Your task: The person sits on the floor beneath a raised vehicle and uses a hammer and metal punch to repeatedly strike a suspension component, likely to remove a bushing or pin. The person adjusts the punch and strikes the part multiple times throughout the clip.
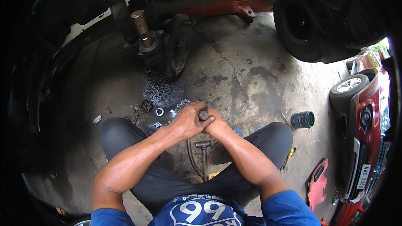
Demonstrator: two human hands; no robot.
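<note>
One dark cylinder [203,115] gripped in left hand [191,119].

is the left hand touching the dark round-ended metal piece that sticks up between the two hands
Touching: the head view shows the left hand curled around the dark round-ended metal piece, with no gap along the thumb side.

1 dk. rod [203,115], prob. metal; gripped, rd. end up
</note>
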